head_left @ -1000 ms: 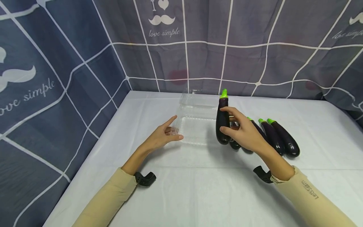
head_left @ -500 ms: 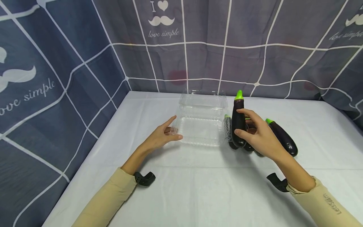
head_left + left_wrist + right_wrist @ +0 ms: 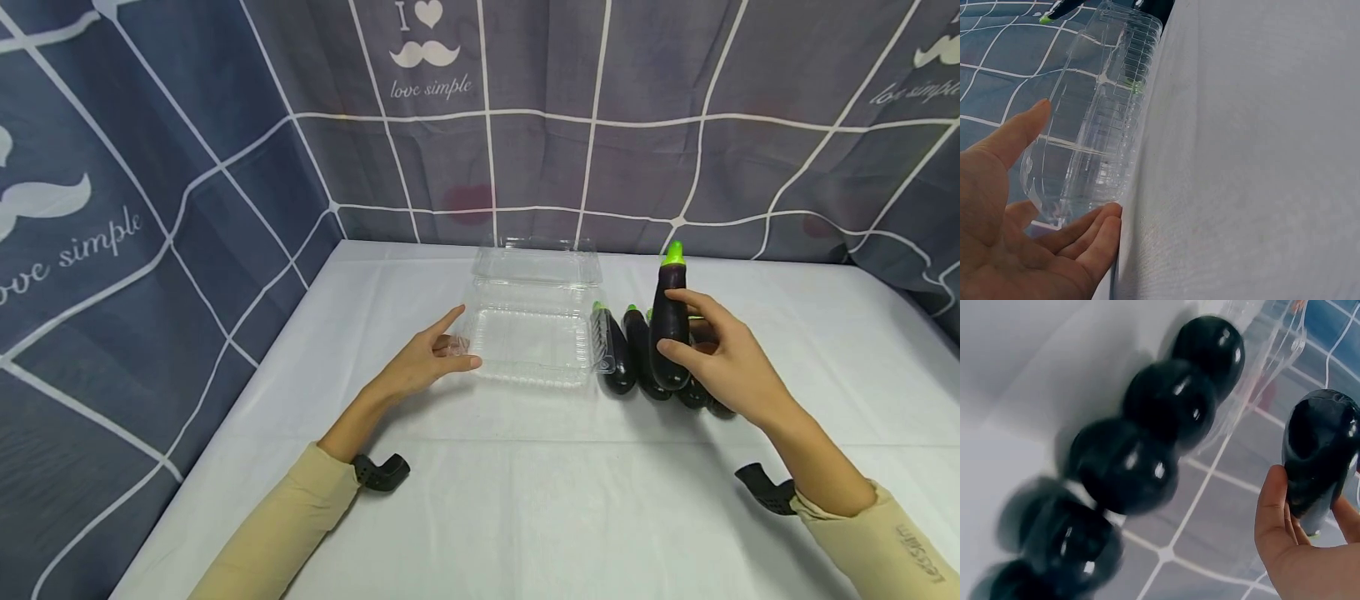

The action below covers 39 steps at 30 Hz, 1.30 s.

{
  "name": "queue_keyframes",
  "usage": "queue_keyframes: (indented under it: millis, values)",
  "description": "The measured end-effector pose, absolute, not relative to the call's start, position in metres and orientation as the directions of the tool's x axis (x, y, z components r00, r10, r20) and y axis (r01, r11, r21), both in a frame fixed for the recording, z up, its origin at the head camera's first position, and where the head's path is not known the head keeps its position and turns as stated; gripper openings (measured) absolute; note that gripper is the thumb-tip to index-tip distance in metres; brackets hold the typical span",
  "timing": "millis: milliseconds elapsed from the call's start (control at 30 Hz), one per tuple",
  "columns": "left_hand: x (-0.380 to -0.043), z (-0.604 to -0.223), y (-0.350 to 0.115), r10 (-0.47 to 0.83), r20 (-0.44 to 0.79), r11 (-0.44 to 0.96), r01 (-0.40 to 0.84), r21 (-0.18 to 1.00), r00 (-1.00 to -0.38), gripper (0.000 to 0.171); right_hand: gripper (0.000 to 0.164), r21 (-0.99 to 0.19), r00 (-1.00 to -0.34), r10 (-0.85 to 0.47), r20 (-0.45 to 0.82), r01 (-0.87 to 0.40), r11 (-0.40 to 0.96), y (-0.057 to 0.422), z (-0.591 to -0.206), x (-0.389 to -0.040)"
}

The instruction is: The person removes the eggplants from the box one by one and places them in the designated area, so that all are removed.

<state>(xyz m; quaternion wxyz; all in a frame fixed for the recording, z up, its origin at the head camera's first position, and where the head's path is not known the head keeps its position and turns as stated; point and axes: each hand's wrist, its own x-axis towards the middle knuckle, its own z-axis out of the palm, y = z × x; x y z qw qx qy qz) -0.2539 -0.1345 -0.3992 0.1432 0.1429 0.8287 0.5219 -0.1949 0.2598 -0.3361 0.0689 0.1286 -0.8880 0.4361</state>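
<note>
My right hand (image 3: 723, 354) grips a dark purple eggplant (image 3: 670, 329) with a bright green stem end, pinching it between thumb and fingers. It is held upright above a row of several more eggplants (image 3: 619, 358), partly covering them. In the right wrist view the held eggplant (image 3: 1319, 447) is apart from the row's rounded ends (image 3: 1125, 465). My left hand (image 3: 422, 362) is at the left end of a clear plastic clamshell box (image 3: 532, 310), which lies with its lid folded back. The left wrist view has the fingers extended around the end of the box (image 3: 1094, 125).
The box's right side stands right beside the leftmost eggplant. A white cloth (image 3: 510, 500) covers the table. Behind and to the left hang dark curtains (image 3: 540, 167) with white grid lines and printed lettering.
My right hand has carried the eggplant to the right, from the box's right edge to over the row, uncovering the leftmost eggplants. The left hand and the box have stayed put.
</note>
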Motion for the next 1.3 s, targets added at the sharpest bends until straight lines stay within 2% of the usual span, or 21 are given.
queue_keyframes:
  millis: [300, 767, 1300]
  values:
    - [-0.254, -0.399, -0.134, 0.382, -0.094, 0.418, 0.082, 0.905, -0.919, 0.094, 0.061, -0.734, -0.978, -0.099, 0.186, -0.205, 0.648, 0.289, -0.330, -0.197]
    - [-0.254, -0.399, -0.134, 0.384, -0.096, 0.402, 0.073, 0.913, -0.918, 0.095, 0.063, -0.714, -0.986, -0.061, 0.157, -0.157, 0.682, 0.338, -0.338, -0.194]
    - [-0.253, -0.398, -0.134, 0.377, -0.107, 0.408, 0.062, 0.911, -0.920, 0.094, 0.070, -0.647, -0.999, -0.040, 0.009, -0.036, 0.762, 0.392, -0.352, -0.196]
